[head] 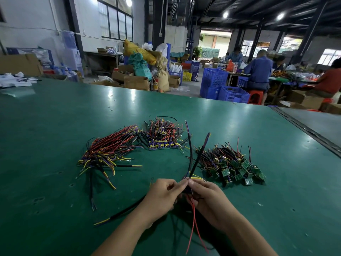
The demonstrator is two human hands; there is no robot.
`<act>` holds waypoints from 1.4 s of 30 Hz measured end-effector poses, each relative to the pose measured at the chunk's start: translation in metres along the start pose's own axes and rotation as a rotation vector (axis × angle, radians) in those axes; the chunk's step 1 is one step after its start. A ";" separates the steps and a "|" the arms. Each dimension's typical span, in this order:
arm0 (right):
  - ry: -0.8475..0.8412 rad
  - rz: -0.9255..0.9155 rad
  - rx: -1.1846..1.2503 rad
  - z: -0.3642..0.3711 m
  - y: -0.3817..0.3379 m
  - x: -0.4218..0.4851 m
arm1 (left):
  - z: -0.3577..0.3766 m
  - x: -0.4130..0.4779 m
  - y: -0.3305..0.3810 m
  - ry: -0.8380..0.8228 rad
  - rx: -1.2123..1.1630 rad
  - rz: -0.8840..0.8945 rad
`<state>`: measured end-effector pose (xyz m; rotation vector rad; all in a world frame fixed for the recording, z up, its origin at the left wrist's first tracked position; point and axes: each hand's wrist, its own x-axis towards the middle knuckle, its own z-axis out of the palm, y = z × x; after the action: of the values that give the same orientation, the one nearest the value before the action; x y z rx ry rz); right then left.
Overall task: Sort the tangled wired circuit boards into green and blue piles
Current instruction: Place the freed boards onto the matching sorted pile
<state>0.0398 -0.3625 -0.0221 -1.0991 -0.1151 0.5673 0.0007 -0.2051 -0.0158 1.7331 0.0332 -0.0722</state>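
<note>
The wired boards in work (191,154) sit between the two hands, low over the near part of the counter (239,126). The left hand (162,193) and the right hand (206,196) meet fingertip to fingertip. Each pinches the wires with curled fingers. Two black-sleeved leads rise from the pinch and red wires (192,215) hang down toward the person. The board itself is hidden inside the fingers, so its colour cannot be told, nor whether one unit or two are caught together.

Beyond this held bundle and to its right lies the green pile (232,167), a heap of small green boards with dark wires standing up. Straight beyond the bundle is a pile of blue boards (162,145), with a row of boards at its near edge and a knot of red, black and yellow wire on top. Beyond and to the left is a third heap (108,150), its long wires combed mostly one way. The boards at its near edge look dark with yellow parts.

A loose black cable (120,213) lies just left of the bundle, partly under the left forearm.

By the look of it, sorting is well advanced, since both colours have sizeable piles. Which heap is unsorted stock is unclear, so the share left cannot be fixed.
</note>
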 end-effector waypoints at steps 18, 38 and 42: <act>-0.053 0.037 -0.245 0.012 0.002 -0.010 | 0.016 -0.006 0.008 -0.078 -0.306 -0.091; -0.128 0.153 -0.186 0.011 -0.005 -0.016 | 0.009 -0.011 0.008 -0.218 -0.285 -0.029; -0.064 0.034 -0.300 0.012 -0.005 -0.011 | 0.013 -0.006 0.011 -0.068 -0.207 -0.040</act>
<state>0.0279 -0.3602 -0.0103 -1.3764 -0.2443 0.6291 -0.0053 -0.2200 -0.0068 1.5220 0.0245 -0.1526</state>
